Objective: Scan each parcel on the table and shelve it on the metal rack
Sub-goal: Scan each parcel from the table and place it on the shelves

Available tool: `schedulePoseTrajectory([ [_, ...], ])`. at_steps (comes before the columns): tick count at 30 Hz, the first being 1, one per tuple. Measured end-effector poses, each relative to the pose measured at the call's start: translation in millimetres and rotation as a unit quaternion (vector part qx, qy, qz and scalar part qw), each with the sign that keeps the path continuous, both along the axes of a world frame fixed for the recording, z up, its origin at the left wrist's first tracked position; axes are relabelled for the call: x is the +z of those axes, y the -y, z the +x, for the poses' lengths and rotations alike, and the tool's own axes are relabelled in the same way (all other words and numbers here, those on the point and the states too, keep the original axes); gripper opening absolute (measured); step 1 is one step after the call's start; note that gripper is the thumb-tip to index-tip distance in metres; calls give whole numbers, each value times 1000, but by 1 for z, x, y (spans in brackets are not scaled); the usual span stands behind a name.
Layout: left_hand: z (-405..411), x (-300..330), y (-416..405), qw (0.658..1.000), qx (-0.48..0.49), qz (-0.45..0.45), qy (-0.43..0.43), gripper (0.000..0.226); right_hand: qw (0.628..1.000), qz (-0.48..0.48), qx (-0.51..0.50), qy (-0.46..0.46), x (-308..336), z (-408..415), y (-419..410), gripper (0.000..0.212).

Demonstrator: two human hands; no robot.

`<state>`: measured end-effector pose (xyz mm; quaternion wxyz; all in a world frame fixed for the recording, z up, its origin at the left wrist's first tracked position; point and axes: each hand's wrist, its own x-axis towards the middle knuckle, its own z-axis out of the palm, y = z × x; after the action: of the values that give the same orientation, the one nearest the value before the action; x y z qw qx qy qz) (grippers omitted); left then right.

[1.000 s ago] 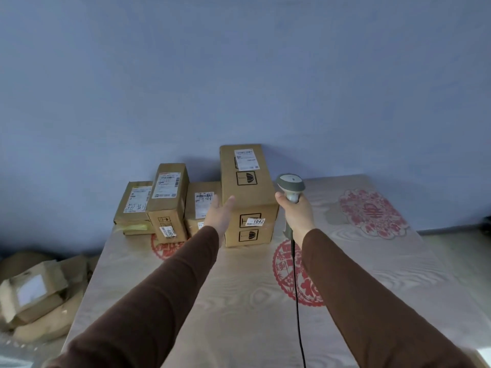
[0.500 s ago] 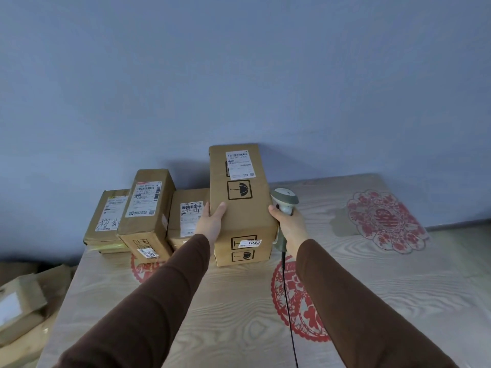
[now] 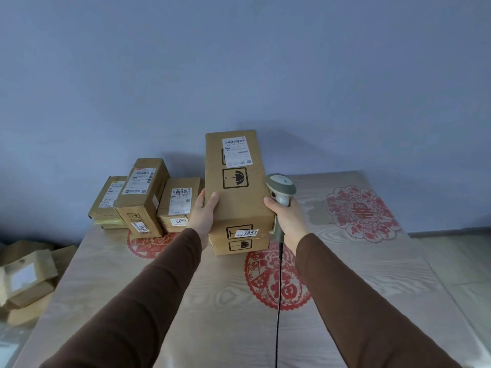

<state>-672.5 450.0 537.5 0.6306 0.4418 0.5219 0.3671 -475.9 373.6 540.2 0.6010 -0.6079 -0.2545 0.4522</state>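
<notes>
Judging by what sits in front of you, the job is in its early part: you have one parcel in hand and three more waiting. Your left hand (image 3: 203,216) grips the left side of the tall parcel (image 3: 239,192), thumb over its top face and fingers round its edge, while your right hand (image 3: 288,219) is wrapped round the handle of the scanner (image 3: 281,189) and at the same time steadies the parcel's right side with its thumb. The parcel stands near the middle of the table (image 3: 186,301), towards the wall; whether its base rests on the tabletop or is just clear of it cannot be told. Its shipping label (image 3: 236,151) faces up at the far end, and a small sticker reading 1042 (image 3: 247,232) sits on the near face. The scanner's head lies beside the parcel, not pointed at either label, so by my reading this one is not yet scanned. To its left, three smaller parcels (image 3: 143,200) stand packed together by the wall, each with a label showing, untouched. The metal rack is nowhere in view, so nothing shows how much has been shelved. More cardboard boxes (image 3: 26,280) lie on the floor to the left of the table; whether they belong to the job cannot be told.
</notes>
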Motion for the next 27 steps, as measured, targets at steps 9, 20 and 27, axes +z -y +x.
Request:
schedulePoseTrajectory([
  [9,41,92,132,993,56,31,102,50,995,102,-6,9,69,46,127,35],
  [20,64,198,205,952,111,167,232,30,960,278,-11,17,183,72,201,40],
  [27,66,250,221,941,-45,27,333,62,936,351,-9,21,229,71,218,32],
])
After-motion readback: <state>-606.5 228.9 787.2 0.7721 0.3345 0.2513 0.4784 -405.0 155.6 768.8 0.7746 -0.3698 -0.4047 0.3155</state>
